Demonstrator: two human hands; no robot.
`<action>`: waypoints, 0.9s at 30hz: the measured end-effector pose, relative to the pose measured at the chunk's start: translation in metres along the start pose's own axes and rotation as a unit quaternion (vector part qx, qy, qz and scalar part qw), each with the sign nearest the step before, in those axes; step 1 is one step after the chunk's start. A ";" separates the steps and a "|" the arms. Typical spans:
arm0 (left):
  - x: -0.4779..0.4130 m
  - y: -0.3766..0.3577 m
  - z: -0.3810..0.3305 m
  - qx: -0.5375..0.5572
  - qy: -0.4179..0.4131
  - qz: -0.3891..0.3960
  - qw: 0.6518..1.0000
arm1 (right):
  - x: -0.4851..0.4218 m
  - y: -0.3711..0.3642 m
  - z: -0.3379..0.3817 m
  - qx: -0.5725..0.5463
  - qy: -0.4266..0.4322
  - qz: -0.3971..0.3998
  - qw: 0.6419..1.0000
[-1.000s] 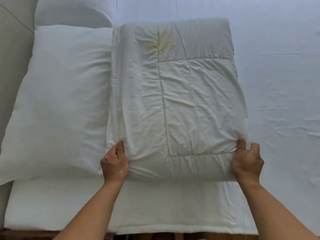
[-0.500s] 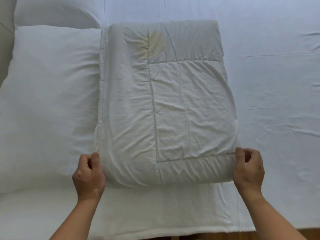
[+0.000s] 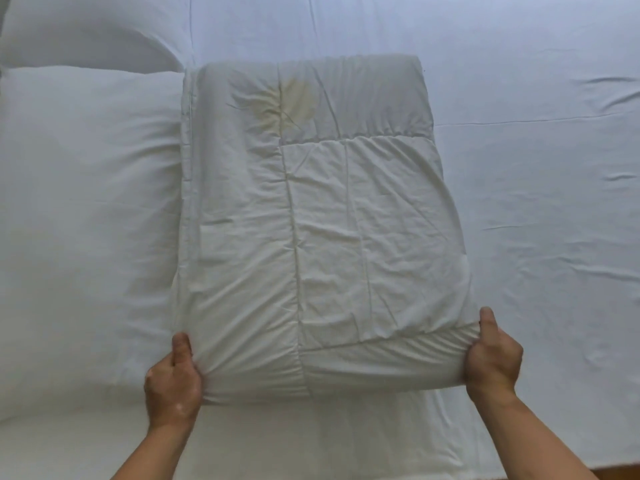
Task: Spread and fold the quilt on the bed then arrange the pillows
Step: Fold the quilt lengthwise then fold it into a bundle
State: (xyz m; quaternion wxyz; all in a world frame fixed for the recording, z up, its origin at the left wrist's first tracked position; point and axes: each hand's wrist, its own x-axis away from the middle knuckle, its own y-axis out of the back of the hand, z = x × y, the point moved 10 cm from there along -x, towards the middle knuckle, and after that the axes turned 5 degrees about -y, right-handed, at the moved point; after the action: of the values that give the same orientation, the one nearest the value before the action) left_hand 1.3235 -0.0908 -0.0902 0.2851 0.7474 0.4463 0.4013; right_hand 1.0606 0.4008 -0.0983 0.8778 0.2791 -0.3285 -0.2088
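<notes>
The bed (image 3: 540, 244) fills nearly everything in sight, its white sheet smooth but for a few shallow wrinkles out to the right and one long crease running across behind the quilt. A thin strip of brown shows past the bed's near edge at the lower right. Two white pillows lie on the left: the big one (image 3: 86, 220) flat along that side, and a second (image 3: 86, 29) beyond it at the far corner, cut off by the edge of the view. The quilt (image 3: 322, 220) sits in the middle of the bed, folded into a thick, puffy rectangle, long side running away from the person, its left edge pressed right up against the big pillow. Its cream cover is rumpled, with stitched seams crossing it, and a yellowish stain (image 3: 294, 102) shows near the far end. The person has hold of its two near corners. The left hand (image 3: 171, 386) grips the near left corner, thumb lying on top, fabric bunched at the palm, fingers hidden underneath. The right hand (image 3: 493, 358) grips the near right corner the same way, thumb on top along the edge and fingers curled under, the cloth gathering into small folds there.
</notes>
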 end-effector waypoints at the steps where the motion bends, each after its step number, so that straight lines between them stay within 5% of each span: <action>1: -0.008 0.008 -0.005 -0.007 -0.025 0.004 1.000 | -0.001 0.002 0.004 0.004 0.003 0.000 1.000; 8: -0.038 -0.006 0.005 -0.076 -0.040 0.120 0.989 | 0.012 -0.007 -0.002 0.168 0.012 0.030 0.985; 12: -0.069 0.033 -0.063 -0.079 -0.081 0.004 0.994 | 0.009 -0.020 0.100 0.154 0.152 0.020 0.976; 16: -0.091 0.008 -0.245 -0.016 -0.322 -0.009 0.946 | 0.041 -0.116 0.248 0.173 0.412 0.097 0.889; 18: -0.110 -0.038 -0.324 -0.101 -0.423 0.043 0.899 | 0.043 -0.180 0.302 0.260 0.469 0.135 0.833; 21: -0.170 -0.101 -0.380 -0.268 -0.441 0.097 0.851 | 0.025 -0.262 0.354 0.399 0.500 0.162 0.751; 23: -0.211 -0.123 -0.390 -0.321 -0.434 0.100 0.836 | -0.003 -0.296 0.373 0.445 0.489 0.153 0.735; 27: -0.257 -0.158 -0.369 -0.323 -0.445 0.102 0.829 | -0.052 -0.335 0.364 0.425 0.460 0.166 0.761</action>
State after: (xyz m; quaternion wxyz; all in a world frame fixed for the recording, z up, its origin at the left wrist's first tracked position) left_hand 0.8674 -0.2267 -0.1126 0.6353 0.7516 0.0369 0.1736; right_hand 0.7106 0.0466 -0.1034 0.7355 0.6275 0.0189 0.2548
